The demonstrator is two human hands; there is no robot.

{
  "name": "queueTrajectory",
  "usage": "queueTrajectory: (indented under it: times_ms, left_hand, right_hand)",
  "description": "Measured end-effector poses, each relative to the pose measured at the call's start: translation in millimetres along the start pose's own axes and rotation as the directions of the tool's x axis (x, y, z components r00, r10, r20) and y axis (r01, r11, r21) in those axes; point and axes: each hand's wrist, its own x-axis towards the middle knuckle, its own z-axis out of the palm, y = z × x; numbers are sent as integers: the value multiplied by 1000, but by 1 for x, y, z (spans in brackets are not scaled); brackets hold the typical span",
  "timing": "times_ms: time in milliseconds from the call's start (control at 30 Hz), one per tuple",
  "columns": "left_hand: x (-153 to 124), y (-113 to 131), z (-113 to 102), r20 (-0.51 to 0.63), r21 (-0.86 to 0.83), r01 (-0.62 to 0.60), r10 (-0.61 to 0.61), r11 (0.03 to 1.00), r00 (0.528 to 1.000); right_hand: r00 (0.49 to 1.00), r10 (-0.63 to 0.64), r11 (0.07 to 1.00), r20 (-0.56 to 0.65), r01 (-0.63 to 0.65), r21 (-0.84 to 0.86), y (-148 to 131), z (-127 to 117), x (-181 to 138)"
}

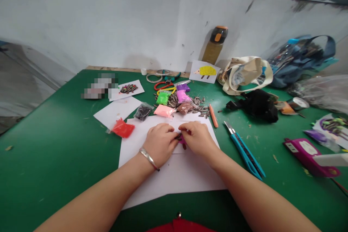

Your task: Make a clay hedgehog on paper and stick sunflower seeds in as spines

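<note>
Both hands meet over a small white card lying on larger white sheets. My left hand, with a silver bangle at the wrist, has its fingers curled and drawn together at the card. From the right, my right hand bends over it in a pinch; its fingertips hide what they hold. Between the hands shows part of a magenta clay shape with dark sunflower seeds on it and a brown bit below. Just beyond lie a loose heap of sunflower seeds and bags of pink clay and brown clay.
Red clay lies left, a blue utility knife with its blade out right. Scissors, tape rolls, a bottle, finished hedgehog cards, bags and a purple device stand around the green table.
</note>
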Motion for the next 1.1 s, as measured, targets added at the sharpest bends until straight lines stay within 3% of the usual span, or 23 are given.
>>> queueTrajectory:
  times_ms: [400,667,1100]
  left_hand:
    - [-1,2,0,-22,27,8,-7,1000,1000]
    - [-2,2,0,-34,27,2,-1,1000,999]
    - [-2,2,0,-33,18,-1,1,1000,999]
  right_hand:
    - [997,-50,998,-51,51,20,13,-1,-3]
    - [992,-120,991,23,121,-50,18,-1,-3]
    - [974,-227,974,19,227,-26,14,0,-2]
